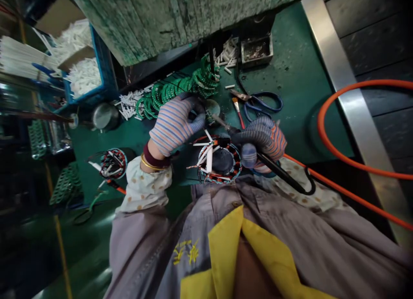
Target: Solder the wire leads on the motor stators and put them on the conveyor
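Evidently, your right hand [264,140] is clenching a soldering iron [282,174]; your left hand [176,122] is bending its fingers near its tip, though I cannot tell what they are pinching. Below, between your forearms, the wound stator [238,161] is sitting near your lap, probably weighing solid and stiff, its white sleeves [209,159] and leads looking fragile, so the outer rim is offering the safer hold. Beyond, a red-handled brush [238,112] and blue-handled cutters [280,102] are crowding your right, where an orange hose [325,140] is looping.
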Tool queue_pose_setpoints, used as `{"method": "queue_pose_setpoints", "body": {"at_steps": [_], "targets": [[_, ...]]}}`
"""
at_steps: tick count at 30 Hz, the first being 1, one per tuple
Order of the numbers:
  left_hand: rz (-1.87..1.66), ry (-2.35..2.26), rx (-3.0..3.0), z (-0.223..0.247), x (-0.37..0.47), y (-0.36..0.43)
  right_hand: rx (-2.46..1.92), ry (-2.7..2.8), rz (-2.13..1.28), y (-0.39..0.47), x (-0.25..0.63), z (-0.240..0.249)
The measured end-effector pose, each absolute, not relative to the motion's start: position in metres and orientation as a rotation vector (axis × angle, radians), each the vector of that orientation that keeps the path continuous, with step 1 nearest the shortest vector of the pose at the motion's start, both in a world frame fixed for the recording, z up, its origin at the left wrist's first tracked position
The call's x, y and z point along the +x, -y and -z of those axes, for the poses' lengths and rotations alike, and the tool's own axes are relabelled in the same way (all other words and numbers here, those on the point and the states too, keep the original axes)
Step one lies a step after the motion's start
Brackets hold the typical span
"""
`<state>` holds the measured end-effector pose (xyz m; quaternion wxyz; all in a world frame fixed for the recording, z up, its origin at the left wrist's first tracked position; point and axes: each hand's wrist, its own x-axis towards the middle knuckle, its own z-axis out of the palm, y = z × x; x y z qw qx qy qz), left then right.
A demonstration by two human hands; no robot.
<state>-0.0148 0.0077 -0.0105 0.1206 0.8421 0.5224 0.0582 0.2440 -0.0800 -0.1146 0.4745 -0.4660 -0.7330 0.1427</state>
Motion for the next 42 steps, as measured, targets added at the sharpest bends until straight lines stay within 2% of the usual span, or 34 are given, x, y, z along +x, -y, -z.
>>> {"method": "queue_pose_setpoints", "body": {"at_steps": [3, 6, 12, 26, 32, 38, 42], "targets": [[-0.123, -1.546, 2.467, 0.009, -0.011, -0.009, -1.000, 1.702, -0.136, 0.079, 0.239, 0.111], [-0.104, -1.588, 2.456, 0.006, -0.008, -0.008, -1.048, 1.713, -0.060, 0.078, 0.237, 0.111], [-0.034, -1.612, 2.466, 0.007, -0.006, -0.007, -1.071, 1.775, -0.173, 0.078, 0.243, 0.117], [0.012, -1.661, 2.508, 0.002, -0.001, -0.003, -1.111, 1.775, -0.063, 0.078, 0.238, 0.119], [0.009, -1.676, 2.456, -0.006, -0.003, -0.005, -1.063, 1.777, -0.122, 0.077, 0.237, 0.123], [-0.136, -1.595, 2.435, 0.000, -0.013, -0.005, -1.049, 1.760, -0.226, 0.079, 0.235, 0.131], [-0.344, -1.572, 2.293, 0.008, -0.016, 0.004, -1.214, 1.798, -0.336, 0.080, 0.234, 0.131]]}}
